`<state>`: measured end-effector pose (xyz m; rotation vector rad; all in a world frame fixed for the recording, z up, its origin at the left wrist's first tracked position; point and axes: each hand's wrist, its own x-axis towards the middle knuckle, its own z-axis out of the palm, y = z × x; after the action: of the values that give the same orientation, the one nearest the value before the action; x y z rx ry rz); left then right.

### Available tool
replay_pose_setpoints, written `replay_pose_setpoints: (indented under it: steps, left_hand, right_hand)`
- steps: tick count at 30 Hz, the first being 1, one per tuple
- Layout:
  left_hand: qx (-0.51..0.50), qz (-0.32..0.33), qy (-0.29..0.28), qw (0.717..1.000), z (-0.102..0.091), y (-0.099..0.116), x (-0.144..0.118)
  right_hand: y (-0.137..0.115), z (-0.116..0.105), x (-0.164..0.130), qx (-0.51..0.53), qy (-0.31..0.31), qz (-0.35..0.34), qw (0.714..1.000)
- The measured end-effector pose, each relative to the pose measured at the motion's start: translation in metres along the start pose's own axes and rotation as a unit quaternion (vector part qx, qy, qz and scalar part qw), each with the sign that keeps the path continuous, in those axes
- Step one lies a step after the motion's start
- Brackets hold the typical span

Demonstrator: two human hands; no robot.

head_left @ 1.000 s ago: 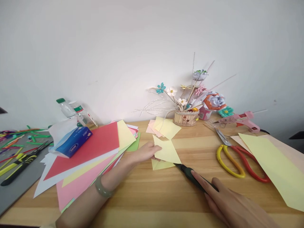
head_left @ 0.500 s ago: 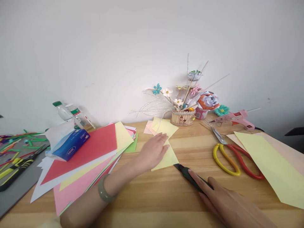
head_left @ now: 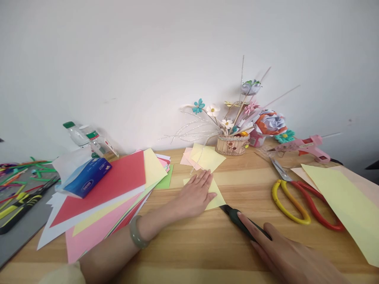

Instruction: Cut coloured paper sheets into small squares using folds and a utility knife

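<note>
At yellow paper's [head_left: 218,198] corner, cutter [head_left: 235,217]

A craft workspace, perhaps at home, with coloured paper [head_left: 118,181], scissors [head_left: 284,176], glue gun [head_left: 312,147] and flower basket [head_left: 230,146].

My left hand [head_left: 193,195] palm down at frame centre, fingers [head_left: 204,178] extended; my right hand [head_left: 282,245] lower right, curled gripping, index finger [head_left: 251,227] outstretched.

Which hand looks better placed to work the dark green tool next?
Probably the right hand: it holds the dark green tool, its tip at a corner of the yellow sheet, while the left hand lies on that sheet.
</note>
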<state>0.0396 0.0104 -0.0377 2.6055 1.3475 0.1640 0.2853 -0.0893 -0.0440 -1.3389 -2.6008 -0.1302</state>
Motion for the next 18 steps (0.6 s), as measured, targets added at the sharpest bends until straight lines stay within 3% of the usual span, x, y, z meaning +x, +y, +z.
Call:
replay_pose_setpoints:
  steps: [6,14,18]
  left_hand:
    - [0.001,-0.006,0.003,1.0,0.0,0.002,0.0]
    - [0.005,-0.001,0.06,0.998,-0.014,0.012,-0.006]
    - [-0.032,0.031,0.006,0.999,-0.017,0.017,-0.009]
  right_hand:
    - [0.0,-0.003,0.0,-0.023,0.017,-0.03,0.999]
    - [-0.003,-0.006,-0.002,-0.023,0.033,-0.033,0.999]
    - [-0.003,-0.006,-0.005,-0.002,0.043,-0.024,0.999]
